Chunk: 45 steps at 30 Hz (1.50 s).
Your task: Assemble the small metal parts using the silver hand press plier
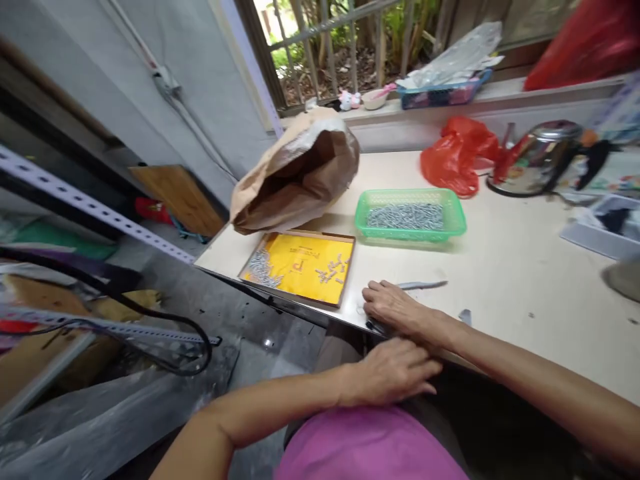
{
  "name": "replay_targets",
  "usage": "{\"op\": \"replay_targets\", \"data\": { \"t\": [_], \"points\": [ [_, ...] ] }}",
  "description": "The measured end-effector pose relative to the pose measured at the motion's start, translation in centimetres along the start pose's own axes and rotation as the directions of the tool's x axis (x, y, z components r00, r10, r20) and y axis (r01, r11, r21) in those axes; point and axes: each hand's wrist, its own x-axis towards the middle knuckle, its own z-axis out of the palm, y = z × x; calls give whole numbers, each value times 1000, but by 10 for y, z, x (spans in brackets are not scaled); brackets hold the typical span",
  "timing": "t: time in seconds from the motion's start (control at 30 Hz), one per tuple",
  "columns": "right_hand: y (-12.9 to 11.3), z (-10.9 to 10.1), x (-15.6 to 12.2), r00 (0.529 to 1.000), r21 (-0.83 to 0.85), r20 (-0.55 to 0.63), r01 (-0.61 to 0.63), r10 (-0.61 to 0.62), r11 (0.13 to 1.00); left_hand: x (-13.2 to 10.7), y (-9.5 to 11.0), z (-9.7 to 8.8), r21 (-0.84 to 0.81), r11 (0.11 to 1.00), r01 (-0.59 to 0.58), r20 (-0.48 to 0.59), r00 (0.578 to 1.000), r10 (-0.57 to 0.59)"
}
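A person's right hand [395,310] lies palm-down at the worktop [520,280] edge, fingers loosely spread. Something small and dark shows under it — gripped or not, I cannot tell. The left hand [395,370] rests just below it, open and holding nothing. Near the right hand's fingertips, to their left, sits a yellow-lined tray [300,263] of screws. Beyond the hand — a green basket [410,233] of screws.

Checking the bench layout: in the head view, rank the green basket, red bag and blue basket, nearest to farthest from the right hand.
1. The green basket, on the table just ahead of the right hand.
2. The red bag, farther back on the table, to the right.
3. The blue basket, on the windowsill behind the table.
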Motion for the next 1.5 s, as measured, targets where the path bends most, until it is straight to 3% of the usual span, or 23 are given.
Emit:
{"op": "replay_targets", "data": {
  "t": [0.07,0.13,0.17,0.2,0.23,0.3,0.33,0.37,0.4,0.5,0.57,0.7,0.8,0.93,1.07,1.23,1.37,1.43,1.5],
  "points": [
    [2,7,3,999,85,-46,9,-5,996,-24,-3,-18,61,998,-22,-39,999,24],
    [7,3,2,987,225,-159,2,34,974,-52,-20,-46,164,970,182,-126,979,-163],
    [12,-4,1,968,293,-240,-2,75,956,-67,-34,-62,214,915,343,-179,934,-309],
    [18,-14,-1,936,343,-327,-10,130,939,-82,-50,-79,256,815,520,-230,851,-471],
    [27,-27,-3,886,369,-418,-37,201,929,-96,-68,-96,280,680,678,-276,735,-619],
    [53,-54,-7,753,343,-568,-150,332,927,-121,-104,-127,323,430,843,-300,522,-799],
    [69,-66,-9,678,304,-628,-238,382,922,-130,-119,-139,343,343,875,-282,444,-851],
    [86,-75,-12,635,260,-655,-320,409,911,-137,-132,-148,370,297,880,-243,401,-883],
    [102,-81,-14,629,210,-649,-392,427,896,-142,-142,-154,396,276,876,-198,375,-906],
    [134,-77,-26,694,63,-537,-534,479,843,-147,-157,-160,461,299,835,-71,370,-926],
    [133,-62,-36,743,44,-452,-533,493,845,-146,-160,-157,483,323,814,-29,383,-923],
    [92,-27,-59,814,131,-374,-428,445,894,-145,-166,-153,481,374,793,10,422,-907],
    [57,-8,-78,821,230,-329,-410,467,882,-146,-170,-155,485,415,769,50,450,-892],
    [27,6,-100,824,323,-238,-432,514,842,-149,-174,-155,496,480,724,95,504,-858],
    [8,9,-107,821,375,-184,-450,541,810,-153,-181,-153,420,511,750,45,545,-837],
    [-4,22,-107,834,324,-171,-456,525,829,-152,-191,-158,373,480,794,-21,524,-851],
    [-5,35,-110,840,240,-205,-455,503,857,-139,-179,-166,334,463,821,-81,515,-854],
    [-5,34,-109,851,205,-204,-445,483,871,-119,-164,-163,186,464,866,-138,491,-860],
    [-7,28,-106,870,177,-176,-433,461,884,-91,-144,-151,-92,443,892,-121,431,-894]
  ]
}}
